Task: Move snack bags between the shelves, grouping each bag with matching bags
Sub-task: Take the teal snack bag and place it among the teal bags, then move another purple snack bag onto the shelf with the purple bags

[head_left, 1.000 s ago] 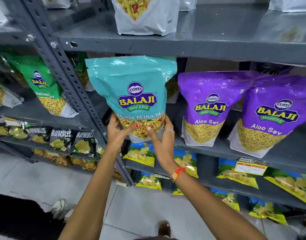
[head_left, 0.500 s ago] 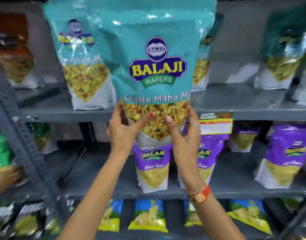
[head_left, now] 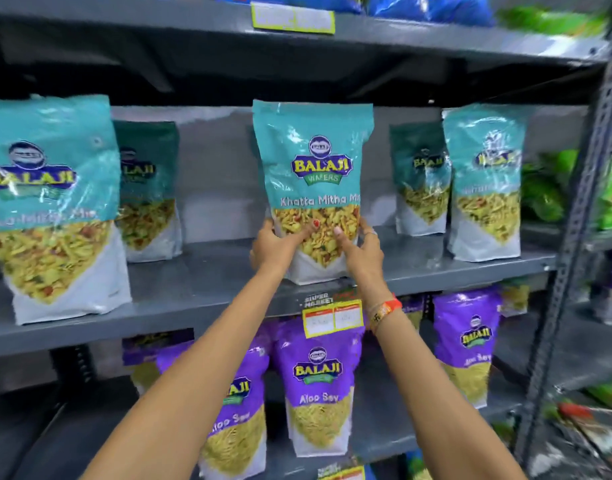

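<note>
A teal Balaji Khatta Mitha Mix bag (head_left: pixel 315 168) stands upright on the grey middle shelf (head_left: pixel 207 289), its base at the shelf's front part. My left hand (head_left: pixel 275 245) grips its lower left side and my right hand (head_left: pixel 361 249) grips its lower right side. Matching teal bags stand on the same shelf: a large near one at the left (head_left: pixel 51 209), one behind it (head_left: pixel 148 188), and two at the right (head_left: pixel 484 178).
Purple Aloo Sev bags (head_left: pixel 318 382) fill the shelf below, behind a yellow price tag (head_left: pixel 332 318). Blue bags (head_left: pixel 425 5) sit on the top shelf. A perforated upright post (head_left: pixel 574 209) bounds the right side, with green bags (head_left: pixel 546 192) beyond it.
Both hands have lifted the teal bag from the lower purple-bag shelf up to the shelf of teal bags, where its base now rests. My view has tilted upward.
</note>
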{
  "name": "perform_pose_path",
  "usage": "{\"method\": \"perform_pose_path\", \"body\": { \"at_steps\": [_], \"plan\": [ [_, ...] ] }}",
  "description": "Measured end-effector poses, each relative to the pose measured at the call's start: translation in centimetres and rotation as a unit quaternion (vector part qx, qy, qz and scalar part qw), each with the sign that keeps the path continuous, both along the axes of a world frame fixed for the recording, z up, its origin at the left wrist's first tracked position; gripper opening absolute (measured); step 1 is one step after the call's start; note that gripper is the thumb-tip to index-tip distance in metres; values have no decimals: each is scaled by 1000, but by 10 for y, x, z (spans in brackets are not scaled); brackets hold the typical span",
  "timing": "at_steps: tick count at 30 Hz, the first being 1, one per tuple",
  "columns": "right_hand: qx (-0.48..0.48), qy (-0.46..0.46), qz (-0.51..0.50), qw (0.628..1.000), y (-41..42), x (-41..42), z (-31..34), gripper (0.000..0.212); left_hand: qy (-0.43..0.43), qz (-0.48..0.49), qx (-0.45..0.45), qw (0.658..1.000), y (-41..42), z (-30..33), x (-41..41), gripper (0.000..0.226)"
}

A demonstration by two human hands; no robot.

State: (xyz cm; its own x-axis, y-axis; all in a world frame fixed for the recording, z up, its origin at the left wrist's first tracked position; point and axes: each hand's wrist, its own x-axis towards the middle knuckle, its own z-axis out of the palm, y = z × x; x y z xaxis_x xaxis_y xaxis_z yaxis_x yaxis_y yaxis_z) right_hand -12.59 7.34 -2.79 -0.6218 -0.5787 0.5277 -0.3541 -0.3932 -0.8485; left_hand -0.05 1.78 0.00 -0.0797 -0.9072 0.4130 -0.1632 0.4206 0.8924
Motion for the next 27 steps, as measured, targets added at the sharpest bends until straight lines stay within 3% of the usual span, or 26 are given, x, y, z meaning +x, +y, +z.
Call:
{"method": "perform_pose_path", "body": {
  "at_steps": [4, 8, 10, 15, 18, 20, 23, 27],
  "plan": [
    [19, 8, 5, 1000, 1, -8, -3, 51, -22, -2, 6, 1000, -5, -3, -5, 73],
    [25, -5, 18, 1000, 7, -1, -8, 52, -41, -36, 25, 998, -11, -6, 5, 96],
    [0, -26, 0, 1000, 13, 11, -17, 52, -28, -41, 16, 999, -5, -8, 12, 92],
    [-124, -77, -70, 987, 40, 76, -73, 30, 57, -52, -140, 987, 34, -43, 50, 67],
    [-79, -103, -4, 992, 43, 120, -134, 34, 20, 32, -272, 962, 51, -94, 90, 65],
    [-20, -130, 69, 989, 37, 144, -175, 37, 10, 88, -295, 951, 49, -138, 116, 66],
    [69, -140, 138, 978, 22, 168, -221, 46, 50, 143, -227, 962, 31, -201, 149, 70],
    [166, -160, 166, 959, -5, 179, -256, 67, 161, 128, 22, 978, 6, -260, 179, 76]
  ]
}}
